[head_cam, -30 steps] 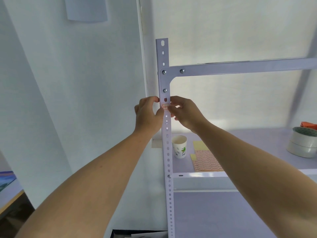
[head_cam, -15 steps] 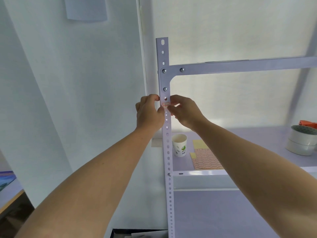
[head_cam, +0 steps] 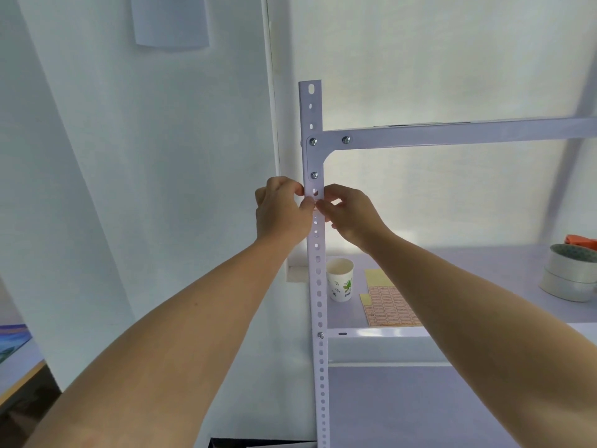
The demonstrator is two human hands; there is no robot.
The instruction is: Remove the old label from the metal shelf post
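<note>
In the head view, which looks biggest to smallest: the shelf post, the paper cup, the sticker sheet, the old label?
1. shelf post, by far.
2. sticker sheet, though partly hidden.
3. paper cup, slightly smaller.
4. old label, only a sliver showing.

White wall (head_cam: 97, 163) on the left, a small box (head_cam: 171, 21) mounted high on it — soft daylight glows through the screened window (head_cam: 452, 59); a wood-edged desk corner (head_cam: 19, 376) low left.
</note>
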